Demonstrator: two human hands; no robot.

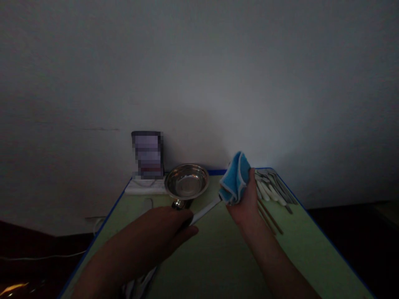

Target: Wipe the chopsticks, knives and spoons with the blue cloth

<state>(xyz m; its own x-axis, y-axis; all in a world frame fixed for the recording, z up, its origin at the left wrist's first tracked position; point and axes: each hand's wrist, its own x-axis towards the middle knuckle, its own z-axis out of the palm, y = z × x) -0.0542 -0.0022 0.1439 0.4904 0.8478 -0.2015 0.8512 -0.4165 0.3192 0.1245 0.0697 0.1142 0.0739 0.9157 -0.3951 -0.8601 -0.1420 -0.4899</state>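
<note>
My left hand is closed around one end of a long, flat, pale utensil, whose kind I cannot make out. Its other end runs into a folded blue cloth with a light edging, and the cloth hides that end. My right hand is closed on the cloth, wrapped about the utensil. Behind my left hand stands a shiny steel bowl. A small rounded metal piece shows between that bowl and my left hand.
Right of my right hand lie several utensils with white handles, metal cutlery and wooden chopsticks. A blurred-out screen stands on a white block at the back left. More metal utensils lie near the front of the green table.
</note>
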